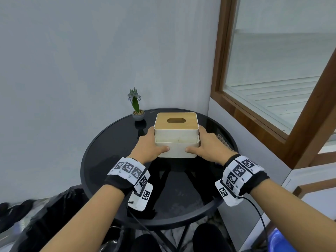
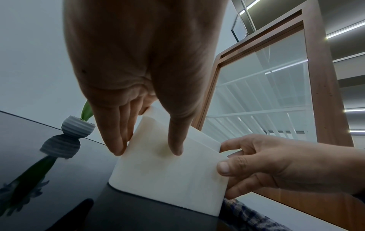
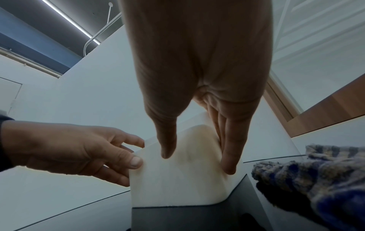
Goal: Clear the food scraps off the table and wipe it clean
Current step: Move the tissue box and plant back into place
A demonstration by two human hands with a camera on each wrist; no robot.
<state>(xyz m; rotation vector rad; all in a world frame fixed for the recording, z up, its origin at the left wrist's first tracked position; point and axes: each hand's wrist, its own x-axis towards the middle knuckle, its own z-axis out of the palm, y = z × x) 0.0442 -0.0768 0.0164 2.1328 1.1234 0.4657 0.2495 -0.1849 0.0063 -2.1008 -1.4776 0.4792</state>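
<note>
A cream tissue box [image 1: 176, 137] with a wooden lid stands at the back of the round black glass table [image 1: 112, 160]. My left hand [image 1: 153, 142] grips its left side, thumb on the front and fingers along the side. My right hand [image 1: 201, 142] grips the right side the same way. The left wrist view shows the left hand [image 2: 147, 150] on the box [image 2: 168, 176]; the right wrist view shows the right hand [image 3: 198, 162] on the box [image 3: 177, 184]. A blue and beige checked cloth [image 1: 222, 140] [image 3: 316, 171] lies on the table just right of the box.
A small potted plant [image 1: 137, 108] stands at the table's back left edge. Walls close in behind, with a wood-framed window [image 1: 272, 110] to the right. A black bag [image 1: 45, 215] sits on the floor at the lower left. Faint smears [image 1: 181, 195] mark the near glass.
</note>
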